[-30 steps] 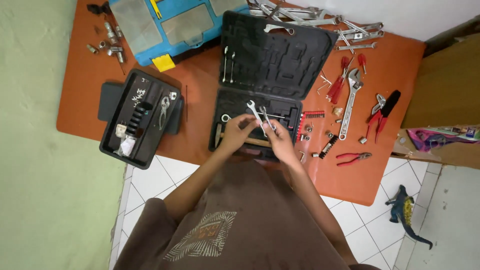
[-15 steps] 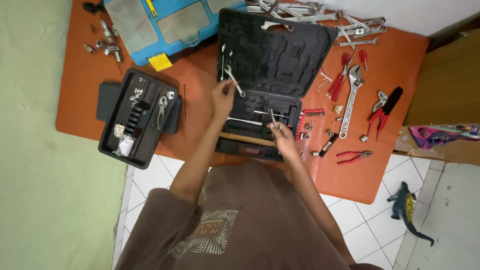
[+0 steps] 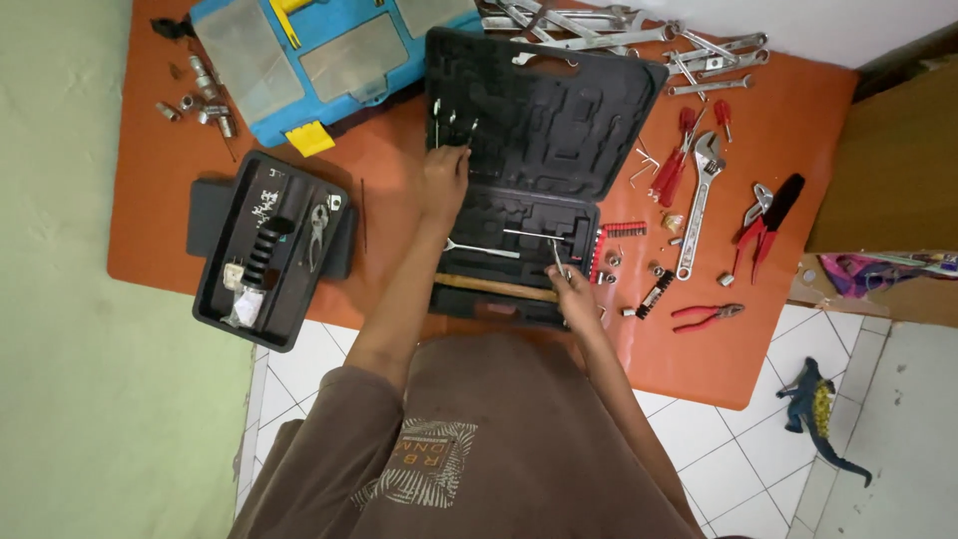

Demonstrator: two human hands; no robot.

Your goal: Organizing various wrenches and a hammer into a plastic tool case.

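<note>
Pliers (image 3: 707,314) and adjustable wrench (image 3: 700,196) lie right of black case (image 3: 599,110) — untouched.

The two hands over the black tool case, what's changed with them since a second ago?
The left hand carried one small wrench up from the case's base to the slots in the lid, where its fingertips now press. The right hand kept the other wrench and dropped toward the base's near edge. The tools on the orange table stayed put.

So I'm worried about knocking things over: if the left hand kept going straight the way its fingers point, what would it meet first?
Probably the small wrenches seated in the open black case lid; the left hand already has its fingertips at them. Depth is hard to judge from above.
</note>
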